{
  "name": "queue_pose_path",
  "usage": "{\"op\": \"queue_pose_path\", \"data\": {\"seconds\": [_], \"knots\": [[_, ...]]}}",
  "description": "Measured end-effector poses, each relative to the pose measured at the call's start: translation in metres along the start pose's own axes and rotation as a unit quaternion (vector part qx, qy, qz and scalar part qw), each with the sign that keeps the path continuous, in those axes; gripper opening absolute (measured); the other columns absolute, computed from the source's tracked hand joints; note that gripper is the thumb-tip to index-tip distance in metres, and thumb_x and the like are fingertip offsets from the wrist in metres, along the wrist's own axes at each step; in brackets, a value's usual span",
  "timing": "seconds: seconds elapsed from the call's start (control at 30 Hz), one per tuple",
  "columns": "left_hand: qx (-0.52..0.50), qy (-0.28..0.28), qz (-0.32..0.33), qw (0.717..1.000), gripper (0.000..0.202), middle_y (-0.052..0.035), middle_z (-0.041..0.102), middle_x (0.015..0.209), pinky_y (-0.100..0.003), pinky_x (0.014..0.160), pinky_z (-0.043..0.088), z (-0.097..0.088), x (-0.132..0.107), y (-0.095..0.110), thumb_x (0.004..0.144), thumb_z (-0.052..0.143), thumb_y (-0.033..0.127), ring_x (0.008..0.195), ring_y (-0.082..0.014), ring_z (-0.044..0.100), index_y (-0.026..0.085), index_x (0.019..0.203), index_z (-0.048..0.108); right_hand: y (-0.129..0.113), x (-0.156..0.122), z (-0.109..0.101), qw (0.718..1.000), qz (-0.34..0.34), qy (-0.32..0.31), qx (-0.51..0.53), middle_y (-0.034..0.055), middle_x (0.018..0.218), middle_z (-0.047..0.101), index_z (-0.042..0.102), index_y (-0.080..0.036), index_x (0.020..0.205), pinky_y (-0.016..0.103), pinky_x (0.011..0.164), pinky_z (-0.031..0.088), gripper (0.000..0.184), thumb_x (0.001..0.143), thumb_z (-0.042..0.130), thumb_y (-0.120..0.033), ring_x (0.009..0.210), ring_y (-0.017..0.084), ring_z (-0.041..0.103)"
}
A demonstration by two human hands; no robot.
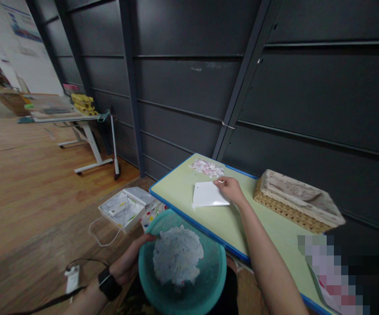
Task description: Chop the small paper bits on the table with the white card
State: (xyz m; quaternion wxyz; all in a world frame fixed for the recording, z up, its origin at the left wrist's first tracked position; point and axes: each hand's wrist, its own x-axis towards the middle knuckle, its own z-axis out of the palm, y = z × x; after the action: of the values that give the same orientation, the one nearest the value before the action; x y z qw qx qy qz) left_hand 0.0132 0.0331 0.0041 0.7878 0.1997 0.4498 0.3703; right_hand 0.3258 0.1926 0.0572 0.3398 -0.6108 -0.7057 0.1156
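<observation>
Dark metal panels [189, 87] rise behind a pale green, blue-edged table [176, 183], where my right hand [229, 189] grips a flat white card [207, 195], fingers closed on its far right corner. From that hand the card extends leftward, its long axis running roughly side to side across my view; whether it lies fully flat, I cannot tell. Just beyond its far edge sits a loose heap of pink-and-white paper scraps [207, 168] — the card stands between the heap and me, and my right hand is much the nearer to both. My right forearm slants up from the lower right, over the table, the hand turned inward to the left.

Lower down, my left hand [133, 258], a black watch [110, 283] at its wrist, clasps the left rim of a teal mesh basket [214, 278] just beside the near table edge. White scraps [178, 253] are mounded inside. To the right on the table — a cloth-lined wicker basket [284, 211]. At left, an open white box [135, 222] rests on the floor.
</observation>
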Motion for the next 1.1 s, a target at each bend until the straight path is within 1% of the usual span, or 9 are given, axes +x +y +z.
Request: {"op": "queue_pose_path", "data": {"seconds": [0.2,0.3,0.47,0.57,0.67,0.73,0.8,0.93,1.1], "knots": [[0.001,-0.009,-0.007,1.000,0.017,-0.0073,0.075,0.068,-0.027,0.064,0.051,0.003,-0.003,0.002,0.073,0.058,0.026,0.059,-0.0170,0.067,0.011,0.073,0.067,-0.022,-0.010,0.009,0.980,-0.001,-0.121,0.160,0.0008,0.057,0.055,0.065,-0.011,0.075,0.021,0.046,0.028,0.041,0.067,0.057,-0.051,0.050,0.010,0.042],[-0.003,0.000,-0.010,1.000,0.017,-0.0074,0.075,0.066,-0.027,0.063,0.051,0.005,-0.004,0.003,0.073,0.058,0.025,0.058,-0.0167,0.067,0.011,0.074,0.067,-0.028,-0.013,0.007,0.965,0.019,-0.122,0.231,-0.0010,0.054,0.051,0.063,-0.011,0.074,0.021,0.044,0.025,0.044,0.063,0.059,-0.054,0.047,0.008,0.038],[0.006,0.011,-0.012,1.000,0.017,-0.0068,0.075,0.065,-0.027,0.063,0.052,0.006,-0.004,0.003,0.074,0.057,0.025,0.058,-0.0169,0.067,0.010,0.074,0.066,-0.024,-0.010,0.006,0.965,0.046,-0.040,0.253,-0.0020,0.051,0.049,0.061,-0.012,0.069,0.021,0.045,0.024,0.043,0.060,0.062,-0.054,0.047,0.008,0.036],[0.001,0.000,-0.012,1.000,0.018,-0.0071,0.075,0.067,-0.027,0.065,0.051,0.003,-0.002,0.002,0.073,0.058,0.025,0.060,-0.0170,0.067,0.010,0.078,0.066,-0.017,-0.006,0.004,0.969,0.061,0.016,0.237,-0.0018,0.051,0.049,0.062,-0.012,0.074,0.021,0.046,0.026,0.045,0.064,0.058,-0.055,0.047,0.009,0.038],[-0.006,-0.006,-0.005,1.000,0.017,-0.0069,0.074,0.065,-0.027,0.064,0.051,-0.001,0.002,-0.001,0.072,0.059,0.024,0.057,-0.0160,0.067,0.010,0.077,0.065,-0.007,-0.001,-0.005,0.970,0.094,0.168,0.150,0.0023,0.058,0.056,0.063,-0.011,0.084,0.023,0.050,0.030,0.048,0.068,0.053,-0.056,0.053,0.014,0.045],[-0.007,-0.010,0.001,1.000,0.017,-0.0075,0.075,0.067,-0.028,0.066,0.051,-0.003,0.004,-0.003,0.072,0.059,0.025,0.059,-0.0170,0.067,0.010,0.078,0.065,0.001,0.001,-0.014,0.956,0.110,0.265,0.057,0.0057,0.066,0.060,0.063,-0.011,0.090,0.025,0.055,0.033,0.049,0.071,0.050,-0.055,0.060,0.017,0.049],[-0.007,-0.016,0.010,1.000,0.018,-0.0074,0.075,0.069,-0.029,0.065,0.050,-0.004,0.006,-0.005,0.073,0.059,0.025,0.061,-0.0179,0.067,0.010,0.080,0.065,0.009,0.001,-0.022,0.942,0.123,0.312,-0.018,0.0073,0.070,0.062,0.062,-0.013,0.095,0.026,0.060,0.033,0.046,0.075,0.047,-0.052,0.064,0.018,0.051],[-0.003,-0.005,0.006,1.000,0.016,-0.0045,0.074,0.065,-0.027,0.061,0.049,-0.003,0.005,-0.008,0.073,0.059,0.026,0.057,-0.0168,0.065,0.012,0.075,0.065,0.020,-0.002,-0.028,0.928,0.133,0.328,-0.116,0.0079,0.073,0.063,0.061,-0.015,0.101,0.026,0.060,0.031,0.040,0.081,0.042,-0.044,0.065,0.019,0.052],[-0.014,0.023,-0.024,0.999,0.014,-0.0061,0.073,0.063,-0.029,0.061,0.049,-0.003,0.009,-0.015,0.068,0.063,0.025,0.056,-0.0182,0.065,0.012,0.073,0.064,0.020,-0.004,-0.022,0.935,0.080,0.297,-0.178,0.0077,0.077,0.065,0.062,-0.017,0.104,0.024,0.058,0.028,0.038,0.084,0.039,-0.040,0.062,0.016,0.052]]}}
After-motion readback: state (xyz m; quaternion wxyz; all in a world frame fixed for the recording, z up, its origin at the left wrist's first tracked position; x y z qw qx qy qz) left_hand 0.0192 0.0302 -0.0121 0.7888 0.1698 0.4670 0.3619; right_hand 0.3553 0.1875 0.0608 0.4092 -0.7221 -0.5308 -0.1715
